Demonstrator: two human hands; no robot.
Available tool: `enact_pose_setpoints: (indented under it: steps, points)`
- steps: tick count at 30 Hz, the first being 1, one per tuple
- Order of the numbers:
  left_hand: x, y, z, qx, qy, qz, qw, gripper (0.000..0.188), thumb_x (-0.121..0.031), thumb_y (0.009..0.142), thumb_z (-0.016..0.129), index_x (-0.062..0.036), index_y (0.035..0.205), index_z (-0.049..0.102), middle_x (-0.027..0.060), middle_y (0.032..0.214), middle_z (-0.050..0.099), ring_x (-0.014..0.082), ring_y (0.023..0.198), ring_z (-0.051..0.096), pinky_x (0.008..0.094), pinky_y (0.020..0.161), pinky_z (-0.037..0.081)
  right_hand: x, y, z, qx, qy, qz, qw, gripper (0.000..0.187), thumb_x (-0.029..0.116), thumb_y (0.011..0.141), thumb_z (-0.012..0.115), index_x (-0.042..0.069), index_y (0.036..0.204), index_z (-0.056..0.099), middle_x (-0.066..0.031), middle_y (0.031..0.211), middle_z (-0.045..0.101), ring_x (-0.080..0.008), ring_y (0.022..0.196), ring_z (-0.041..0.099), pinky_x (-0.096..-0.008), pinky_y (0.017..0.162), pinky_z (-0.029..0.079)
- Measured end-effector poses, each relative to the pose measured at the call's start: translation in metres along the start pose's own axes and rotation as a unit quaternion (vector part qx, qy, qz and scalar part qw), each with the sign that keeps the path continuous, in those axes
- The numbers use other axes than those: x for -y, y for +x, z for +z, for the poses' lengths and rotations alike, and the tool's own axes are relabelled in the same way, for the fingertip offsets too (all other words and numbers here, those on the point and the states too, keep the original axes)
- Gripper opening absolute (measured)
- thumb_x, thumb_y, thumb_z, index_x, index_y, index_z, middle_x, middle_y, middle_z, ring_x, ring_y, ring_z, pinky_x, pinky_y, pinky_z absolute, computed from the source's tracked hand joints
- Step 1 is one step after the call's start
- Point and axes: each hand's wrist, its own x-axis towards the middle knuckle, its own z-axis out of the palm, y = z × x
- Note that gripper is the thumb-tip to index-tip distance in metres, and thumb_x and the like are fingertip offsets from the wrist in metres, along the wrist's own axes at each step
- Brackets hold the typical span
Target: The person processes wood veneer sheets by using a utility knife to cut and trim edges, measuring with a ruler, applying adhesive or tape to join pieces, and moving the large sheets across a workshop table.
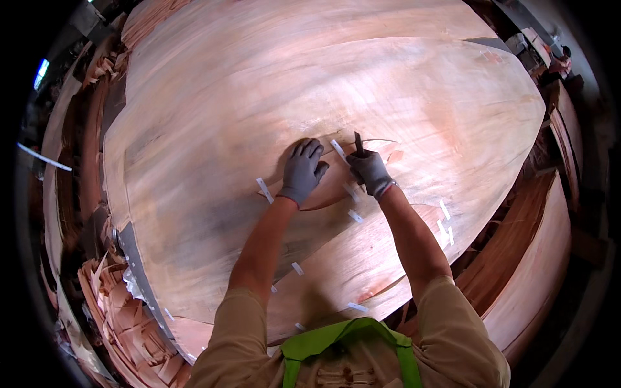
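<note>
- Veneer sheet [272, 97] is lying flat across the stack, with a split near its middle.
- Left hand [301, 171], gloved, is pressing beside the split, fingers spread wide.
- Right hand [370, 171] is gripping a dark tool [358, 143], fingers closed around it.
- White tape strips [264, 189] are bridging seams nearby.

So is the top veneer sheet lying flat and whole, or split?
Split. The veneer sheet lies spread flat, but a curved crack runs under both gloved hands, with white tape strips bridging it.
</note>
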Motion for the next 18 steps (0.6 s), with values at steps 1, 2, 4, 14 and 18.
enact_pose_setpoints:
  steps: [1, 2, 4, 14, 18]
  points:
    - [0.003, -0.001, 0.004, -0.010, -0.028, 0.002, 1.000, 0.040, -0.024, 0.078, 0.061, -0.0048, 0.113, 0.056, 0.0128, 0.119, 0.055, 0.0285, 0.115, 0.047, 0.0415, 0.098, 0.037, 0.001, 0.008, 0.004, -0.006, -0.027, 0.019, 0.999, 0.015, 0.017, 0.083, 0.064, 0.003, 0.079, 0.063, -0.0007, 0.056, 0.051, -0.0096, 0.041, 0.044, -0.0240, 0.036, 0.033]
    - [0.005, -0.001, 0.008, -0.003, -0.040, -0.005, 0.999, 0.039, -0.022, 0.079, 0.059, -0.0065, 0.114, 0.056, 0.0117, 0.120, 0.054, 0.0284, 0.114, 0.048, 0.0419, 0.096, 0.038, 0.002, 0.014, 0.007, -0.013, -0.053, 0.037, 0.998, 0.015, 0.017, 0.083, 0.064, 0.002, 0.079, 0.063, -0.0011, 0.056, 0.052, -0.0098, 0.041, 0.045, -0.0240, 0.036, 0.033]
    - [0.001, -0.002, 0.007, 0.014, -0.067, -0.023, 0.997, 0.036, -0.018, 0.080, 0.056, -0.0100, 0.116, 0.056, 0.0094, 0.123, 0.053, 0.0281, 0.112, 0.049, 0.0426, 0.093, 0.040, 0.005, 0.016, 0.009, -0.013, -0.059, 0.043, 0.997, 0.017, 0.017, 0.082, 0.065, 0.000, 0.079, 0.064, -0.0016, 0.056, 0.052, -0.0104, 0.039, 0.045, -0.0246, 0.035, 0.033]
    - [-0.011, 0.022, 0.016, 0.176, 0.199, 0.060, 0.962, 0.031, -0.016, 0.082, 0.049, -0.0199, 0.110, 0.060, -0.0002, 0.120, 0.052, 0.0213, 0.103, 0.048, 0.0408, 0.074, 0.039, -0.018, -0.003, 0.035, -0.023, -0.232, -0.020, 0.972, 0.032, 0.025, 0.083, 0.061, -0.005, 0.075, 0.064, -0.0087, 0.056, 0.060, -0.0149, 0.049, 0.058, -0.0307, 0.047, 0.045]
    - [-0.032, 0.031, -0.004, 0.086, 0.177, 0.066, 0.978, 0.025, -0.017, 0.082, 0.050, -0.0199, 0.103, 0.063, 0.0022, 0.111, 0.056, 0.0214, 0.094, 0.053, 0.0407, 0.071, 0.040, -0.003, -0.057, 0.019, -0.060, -0.054, -0.069, 0.994, 0.020, 0.018, 0.087, 0.056, 0.000, 0.083, 0.063, -0.0073, 0.063, 0.061, -0.0135, 0.054, 0.058, -0.0276, 0.052, 0.045]
